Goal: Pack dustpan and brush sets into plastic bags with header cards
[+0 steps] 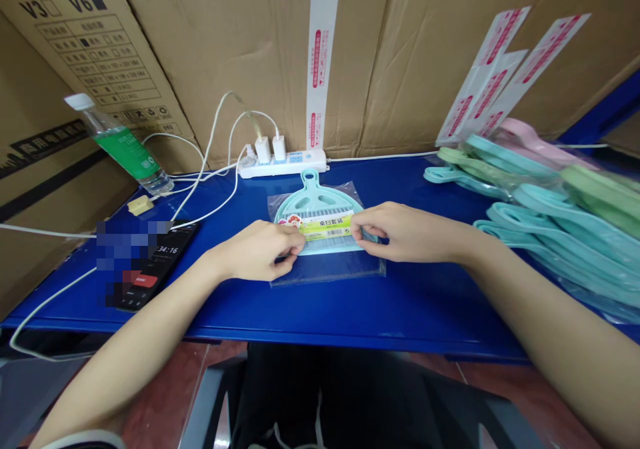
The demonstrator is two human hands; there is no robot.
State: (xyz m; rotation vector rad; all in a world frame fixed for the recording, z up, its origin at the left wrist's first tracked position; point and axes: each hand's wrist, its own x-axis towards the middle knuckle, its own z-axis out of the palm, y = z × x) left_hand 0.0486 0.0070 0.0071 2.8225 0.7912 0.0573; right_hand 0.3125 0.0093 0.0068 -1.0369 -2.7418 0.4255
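Note:
A light-blue desk dustpan set (313,199) lies flat in a clear plastic bag (327,272), its handle pointing away from me. Across it runs a yellow-green paper label (327,226) with a barcode. My left hand (263,249) is closed at the label's left end, thumb and fingertips together. At the right end, my right hand (383,232) pinches the label between curled fingers and thumb. Both hands rest low over the bag, and their fingers hide the label's ends.
Bagged dustpans in blue, green and pink (555,202) are piled at right. A white power strip (285,162) with chargers and cables stands behind. At left are a phone (155,262), a leaning water bottle (125,146) and a small yellowish block (141,205). Cardboard boxes (250,49) wall the back.

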